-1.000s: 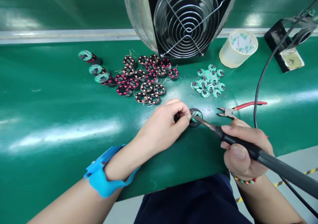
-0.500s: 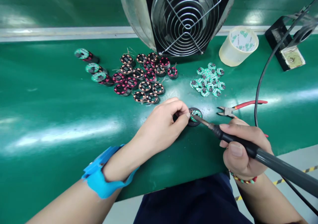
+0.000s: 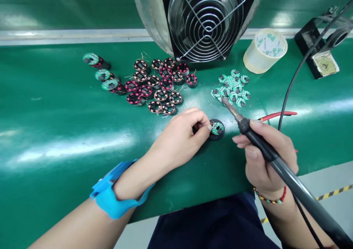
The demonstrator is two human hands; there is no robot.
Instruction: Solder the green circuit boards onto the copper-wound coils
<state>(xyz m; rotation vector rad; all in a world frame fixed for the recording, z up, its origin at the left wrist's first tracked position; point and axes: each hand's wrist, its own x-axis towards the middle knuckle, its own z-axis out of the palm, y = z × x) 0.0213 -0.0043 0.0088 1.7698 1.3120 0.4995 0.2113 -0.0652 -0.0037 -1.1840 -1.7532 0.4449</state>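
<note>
My left hand (image 3: pixel 182 138) pinched the small round black coil part capped with a green circuit disc (image 3: pixel 216 128), fingertips pressed against its left side, holding it flat on the glossy green bench top (image 3: pixel 68 131). My right hand (image 3: pixel 264 157) was wrapped shut around the dark-handled soldering iron (image 3: pixel 259 146), its metal tip raised clear of the part and pointing toward the loose pile of small green circuit discs (image 3: pixel 231 89). I judged the work partly done: 3 capped parts (image 3: pixel 102 74) lay at far left, while many uncapped red-and-copper wound coils (image 3: pixel 160 85) waited beside them. My left forearm, in a blue wrist strap (image 3: pixel 116 197), rested across the bench; my right wrist angled upward.
</note>
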